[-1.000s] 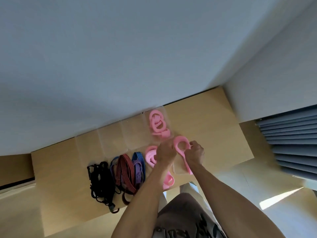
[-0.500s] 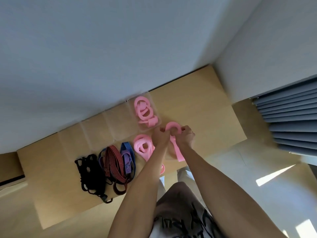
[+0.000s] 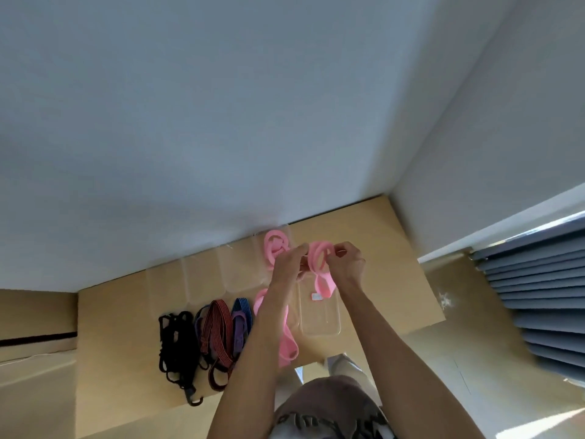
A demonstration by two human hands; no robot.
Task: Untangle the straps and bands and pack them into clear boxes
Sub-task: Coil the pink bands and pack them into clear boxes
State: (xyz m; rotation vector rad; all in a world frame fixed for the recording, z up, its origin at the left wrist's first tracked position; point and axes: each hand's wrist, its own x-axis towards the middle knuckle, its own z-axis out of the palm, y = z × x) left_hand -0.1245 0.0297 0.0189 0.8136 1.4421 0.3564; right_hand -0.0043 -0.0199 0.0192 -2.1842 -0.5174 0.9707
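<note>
Pink band (image 3: 319, 259): coiled loop, pinched by both the left hand (image 3: 286, 267) and right hand (image 3: 346, 264). Tail hangs over a clear box (image 3: 319, 324) on the table (image 3: 395, 280)

A single wide-angle view is being taken from the person's head, looking steeply down and forward. The bench (image 3: 196, 372) is being seen from above at arm's length, the hands (image 3: 319, 267) near centre, and the wall (image 3: 221, 122) is filling the upper half.

A plain room in a home or small office: a light wooden table (image 3: 395, 248) set into a corner of bare white walls (image 3: 221, 122), beside grey-blue pleated curtains (image 3: 538, 296).
</note>
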